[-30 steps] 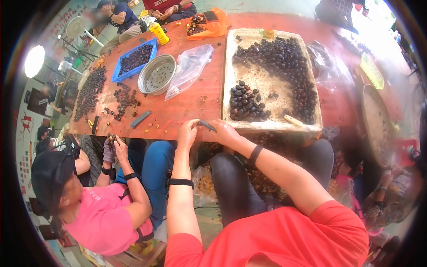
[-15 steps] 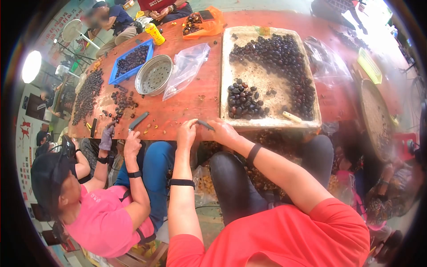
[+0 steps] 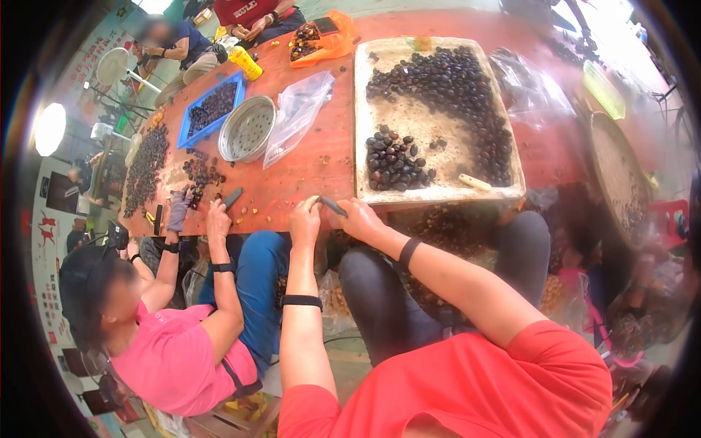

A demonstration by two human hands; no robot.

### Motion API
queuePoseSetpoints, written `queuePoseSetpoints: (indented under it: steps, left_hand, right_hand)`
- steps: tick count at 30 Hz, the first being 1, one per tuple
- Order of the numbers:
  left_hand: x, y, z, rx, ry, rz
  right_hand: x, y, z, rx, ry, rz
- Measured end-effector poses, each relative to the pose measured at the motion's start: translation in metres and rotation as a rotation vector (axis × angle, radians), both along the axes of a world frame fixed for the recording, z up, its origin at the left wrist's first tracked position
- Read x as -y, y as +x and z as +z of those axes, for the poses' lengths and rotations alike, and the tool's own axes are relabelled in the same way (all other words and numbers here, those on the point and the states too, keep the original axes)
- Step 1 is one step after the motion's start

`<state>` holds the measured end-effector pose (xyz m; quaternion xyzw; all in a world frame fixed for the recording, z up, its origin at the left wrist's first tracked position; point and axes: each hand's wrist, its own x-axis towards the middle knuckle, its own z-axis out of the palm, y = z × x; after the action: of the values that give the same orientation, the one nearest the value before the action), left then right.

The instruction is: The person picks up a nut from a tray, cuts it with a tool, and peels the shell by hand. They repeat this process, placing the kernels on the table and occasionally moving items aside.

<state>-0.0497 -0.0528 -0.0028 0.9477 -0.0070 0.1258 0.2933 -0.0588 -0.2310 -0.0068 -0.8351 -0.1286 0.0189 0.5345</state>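
Observation:
At the near edge of the table, my left hand (image 3: 304,217) is closed in a pinch. Whatever its fingers hold is too small or hidden to name. Beside it, my right hand (image 3: 360,219) is closed round a small tool with a dark grey handle (image 3: 333,206); its working end points to my left fingers and I cannot make it out. A white foam tray (image 3: 358,131) lies just beyond my right hand. Dark, glossy chestnut-like nuts (image 3: 394,162) form a pile in its near left corner, with many more along the far and right sides.
A cream-handled tool (image 3: 475,182) rests in the tray. Left of it are a plastic bag (image 3: 299,117), a metal colander (image 3: 247,150) and a blue tray (image 3: 181,131) of nuts. A co-worker in pink (image 3: 171,350) sits close on my left, holding a grey-handled tool (image 3: 233,198).
The view has shifted slightly. My hands stay together at the table edge, the tool's handle now tilting a little more. The co-worker's hands have moved slightly.

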Motion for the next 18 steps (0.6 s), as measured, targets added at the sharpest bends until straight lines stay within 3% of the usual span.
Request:
queuePoseSetpoints:
  steps: [5, 7, 10, 18]
  left_hand:
    - [-0.008, 0.007, 0.002, -0.049, -0.071, -0.053]
    - [-0.007, 0.007, 0.009, -0.266, -0.157, -0.008]
    - [-0.015, 0.018, 0.007, -0.204, -0.049, -0.185]
    - [-0.005, 0.017, 0.012, -0.269, -0.168, -0.097]
  right_hand:
    - [0.002, 0.004, 0.000, 0.030, -0.049, -0.002]
    - [0.006, 0.004, 0.005, 0.050, -0.065, -0.002]
    - [0.010, 0.007, 0.012, 0.109, 0.005, 0.042]
    - [0.011, 0.008, 0.014, 0.036, -0.065, 0.054]
